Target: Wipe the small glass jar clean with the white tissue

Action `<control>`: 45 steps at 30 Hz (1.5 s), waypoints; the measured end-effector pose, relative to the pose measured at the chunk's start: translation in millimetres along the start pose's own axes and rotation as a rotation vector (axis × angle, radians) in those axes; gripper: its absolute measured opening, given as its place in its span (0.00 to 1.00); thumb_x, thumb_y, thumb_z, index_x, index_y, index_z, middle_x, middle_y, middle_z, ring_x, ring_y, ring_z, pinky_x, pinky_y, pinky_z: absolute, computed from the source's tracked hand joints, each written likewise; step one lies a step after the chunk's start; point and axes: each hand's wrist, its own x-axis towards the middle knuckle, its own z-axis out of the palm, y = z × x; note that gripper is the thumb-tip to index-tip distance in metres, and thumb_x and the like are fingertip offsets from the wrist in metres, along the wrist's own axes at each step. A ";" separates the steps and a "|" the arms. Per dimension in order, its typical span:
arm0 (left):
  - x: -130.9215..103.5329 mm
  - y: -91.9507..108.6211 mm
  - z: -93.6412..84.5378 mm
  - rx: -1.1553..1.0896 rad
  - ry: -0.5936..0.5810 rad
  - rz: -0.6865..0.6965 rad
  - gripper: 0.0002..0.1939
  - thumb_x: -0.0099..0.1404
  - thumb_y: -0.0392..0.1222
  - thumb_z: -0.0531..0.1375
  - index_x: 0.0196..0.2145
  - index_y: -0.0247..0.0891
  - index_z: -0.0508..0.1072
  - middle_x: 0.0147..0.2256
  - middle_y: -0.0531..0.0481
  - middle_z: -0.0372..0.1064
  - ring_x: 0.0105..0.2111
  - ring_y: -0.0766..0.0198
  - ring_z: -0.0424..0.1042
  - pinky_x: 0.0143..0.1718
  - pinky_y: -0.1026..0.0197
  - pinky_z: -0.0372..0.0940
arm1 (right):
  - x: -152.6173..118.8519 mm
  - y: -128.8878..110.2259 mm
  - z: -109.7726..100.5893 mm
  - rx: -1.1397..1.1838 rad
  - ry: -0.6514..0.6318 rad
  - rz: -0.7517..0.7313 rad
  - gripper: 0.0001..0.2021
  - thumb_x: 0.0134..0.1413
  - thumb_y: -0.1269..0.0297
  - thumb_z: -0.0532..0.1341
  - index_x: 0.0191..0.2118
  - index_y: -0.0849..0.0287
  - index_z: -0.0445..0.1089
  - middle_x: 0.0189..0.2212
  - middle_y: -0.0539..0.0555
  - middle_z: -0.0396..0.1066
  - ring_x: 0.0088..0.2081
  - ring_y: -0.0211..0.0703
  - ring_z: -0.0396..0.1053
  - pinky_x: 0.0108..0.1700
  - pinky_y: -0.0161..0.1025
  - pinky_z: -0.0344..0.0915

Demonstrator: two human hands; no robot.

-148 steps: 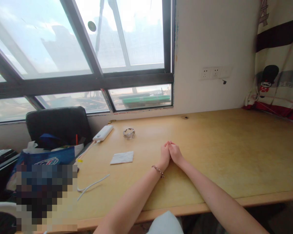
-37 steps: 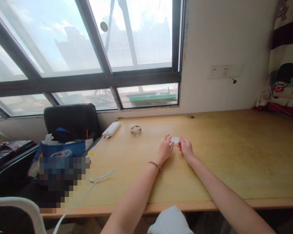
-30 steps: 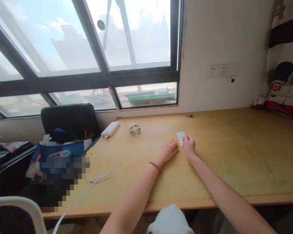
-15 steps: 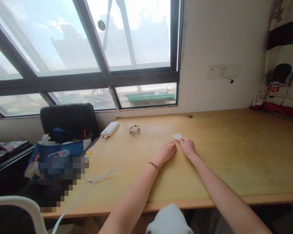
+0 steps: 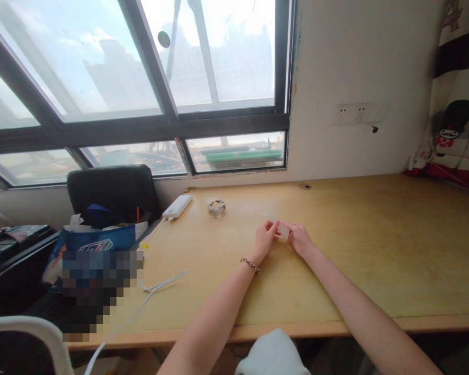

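Both hands meet over the middle of the tabletop. Between them is a small folded piece of white paper (image 5: 283, 230), held up a little and tilted. My right hand (image 5: 299, 239) is closed on its right edge, thumb and fingertips together. From the other side, the curled fingers of my left hand (image 5: 266, 237) pinch the paper's left part. A thin pale flap of it shows above the left fingers; the rest there is hidden. My left wrist wears a beaded bracelet (image 5: 250, 265).
A silvery ring-shaped band (image 5: 217, 209) lies left of my hands. Farther left are a white power bank (image 5: 177, 207) with a cable and a loose white cord (image 5: 166, 281). A black chair (image 5: 113, 190) and blue bag (image 5: 113, 240) stand beyond the wooden table's (image 5: 375, 250) left edge.
The paper has been lifted and turned upright, closer to me. My left hand has gone from resting beside it to pinching it. The view has shifted slightly.
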 end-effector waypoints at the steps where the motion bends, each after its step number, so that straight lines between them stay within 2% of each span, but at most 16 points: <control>1: -0.4 0.9 -0.3 -0.006 -0.001 0.003 0.18 0.54 0.54 0.55 0.27 0.33 0.68 0.24 0.48 0.68 0.23 0.64 0.69 0.21 0.65 0.63 | -0.5 0.0 0.2 0.000 0.010 0.000 0.08 0.35 0.62 0.62 0.22 0.62 0.72 0.22 0.52 0.71 0.26 0.39 0.66 0.30 0.34 0.62; 6: -3.7 4.8 0.7 0.031 -0.037 0.080 0.16 0.55 0.51 0.55 0.30 0.33 0.68 0.27 0.47 0.69 0.25 0.65 0.69 0.21 0.66 0.63 | -2.2 0.5 0.5 -0.121 0.063 -0.019 0.13 0.35 0.56 0.63 0.23 0.63 0.71 0.21 0.52 0.70 0.23 0.39 0.65 0.27 0.35 0.61; 9: -3.9 4.8 1.8 0.037 -0.057 0.092 0.14 0.55 0.47 0.55 0.32 0.33 0.69 0.28 0.47 0.70 0.26 0.64 0.69 0.22 0.67 0.62 | -1.8 0.3 0.1 -0.156 0.106 -0.029 0.14 0.31 0.57 0.65 0.23 0.64 0.71 0.20 0.53 0.70 0.23 0.39 0.65 0.27 0.34 0.61; 14: -0.6 0.6 1.1 -0.031 -0.059 0.040 0.10 0.54 0.40 0.54 0.33 0.34 0.70 0.29 0.48 0.70 0.27 0.65 0.68 0.23 0.67 0.62 | 1.0 -0.2 -1.6 -0.078 0.202 -0.021 0.13 0.30 0.59 0.65 0.24 0.63 0.71 0.21 0.53 0.71 0.23 0.40 0.66 0.27 0.35 0.62; 17: 1.7 -1.6 -0.7 -0.102 -0.032 -0.010 0.10 0.52 0.37 0.53 0.32 0.33 0.70 0.28 0.49 0.70 0.27 0.65 0.68 0.25 0.67 0.62 | 2.5 -0.4 -3.7 -0.057 0.239 -0.034 0.12 0.30 0.60 0.64 0.23 0.63 0.71 0.20 0.52 0.70 0.23 0.40 0.66 0.27 0.36 0.62; 21: 5.2 -4.2 -2.6 -0.185 0.073 -0.030 0.12 0.51 0.37 0.52 0.33 0.32 0.70 0.27 0.49 0.70 0.26 0.66 0.68 0.25 0.67 0.62 | 4.2 0.8 -7.0 -0.034 0.291 -0.057 0.10 0.28 0.63 0.64 0.22 0.62 0.69 0.20 0.51 0.70 0.24 0.39 0.66 0.28 0.35 0.63; 27: 8.8 -5.0 -3.9 -0.372 0.070 -0.005 0.19 0.51 0.43 0.58 0.40 0.32 0.69 0.34 0.45 0.71 0.30 0.63 0.70 0.30 0.64 0.63 | 2.9 2.3 -5.9 -0.010 0.197 -0.032 0.09 0.27 0.67 0.64 0.24 0.62 0.68 0.20 0.51 0.70 0.23 0.39 0.66 0.27 0.35 0.63; 32: 6.4 -2.0 -5.3 -0.364 0.056 -0.027 0.23 0.47 0.47 0.62 0.39 0.31 0.69 0.35 0.42 0.71 0.32 0.60 0.70 0.32 0.61 0.65 | 2.4 -2.3 -5.4 0.018 0.197 0.054 0.08 0.31 0.64 0.63 0.23 0.61 0.67 0.22 0.52 0.71 0.24 0.40 0.67 0.23 0.34 0.63; 36: 4.2 -0.6 -4.9 -0.379 0.005 -0.043 0.23 0.46 0.48 0.63 0.39 0.31 0.70 0.34 0.43 0.72 0.32 0.60 0.71 0.33 0.59 0.65 | 1.9 -5.6 -6.4 0.035 0.141 0.094 0.13 0.33 0.62 0.63 0.30 0.61 0.69 0.25 0.54 0.73 0.25 0.43 0.69 0.22 0.35 0.64; 41: 4.9 -2.6 -6.2 -0.419 0.004 -0.077 0.23 0.46 0.47 0.63 0.39 0.31 0.70 0.33 0.43 0.72 0.30 0.61 0.71 0.32 0.59 0.66 | 1.5 -5.1 -7.8 0.005 0.194 0.023 0.13 0.29 0.65 0.66 0.29 0.62 0.70 0.23 0.52 0.73 0.24 0.44 0.69 0.24 0.36 0.65; 45: 5.8 -5.7 -6.2 -0.412 0.011 -0.068 0.22 0.47 0.46 0.62 0.40 0.31 0.70 0.32 0.44 0.72 0.29 0.62 0.71 0.31 0.60 0.65 | 3.0 -3.4 -8.7 -0.039 0.217 -0.021 0.12 0.29 0.63 0.66 0.27 0.62 0.71 0.22 0.53 0.72 0.24 0.45 0.69 0.25 0.38 0.65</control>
